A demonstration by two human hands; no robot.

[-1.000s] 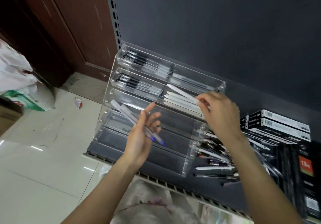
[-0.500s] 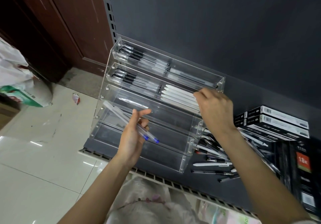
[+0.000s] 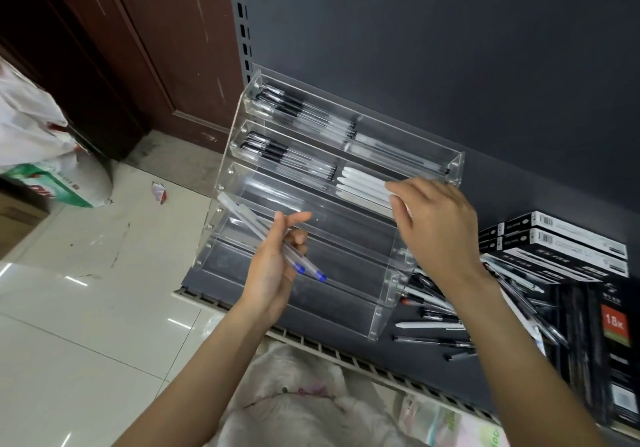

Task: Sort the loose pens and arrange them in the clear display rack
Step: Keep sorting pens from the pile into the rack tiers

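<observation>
Left hand [image 3: 273, 270] curls around two clear pens [image 3: 266, 237], blue ends toward four o'clock; right hand's [image 3: 438, 228] bent fingers touch white pens [image 3: 363, 186] in the rack [image 3: 377, 315].

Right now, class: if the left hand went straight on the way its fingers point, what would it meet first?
Probably the clear display rack, at an empty middle tier; the left hand, holding two blue-tipped pens, points there, though depth is unclear.

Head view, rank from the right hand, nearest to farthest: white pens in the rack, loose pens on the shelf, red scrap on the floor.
From the right hand:
1. White pens, at its fingertips, in the rack's second tier.
2. Loose pens, below its wrist, right of the rack.
3. Red scrap, far left on the floor.
</observation>
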